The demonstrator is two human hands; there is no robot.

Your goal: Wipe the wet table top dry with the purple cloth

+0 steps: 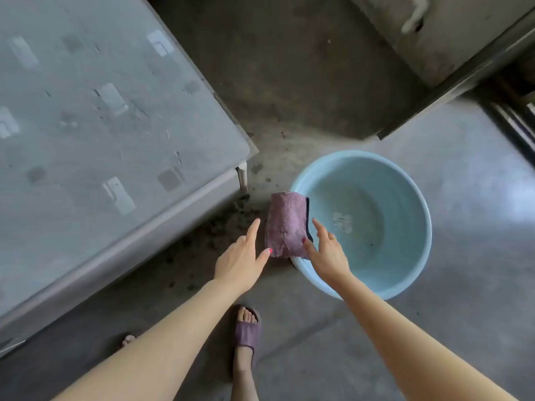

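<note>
Soft, dim daylight gives a pale sheen on the floor point(463, 180) at right and faint glare patches on the table top point(110, 96), while wide-angle bending warps the slightly blurred edges.

Bare forearms, pink-painted nails, a gold ring point(333, 239), purple slippers point(247, 332).
</note>
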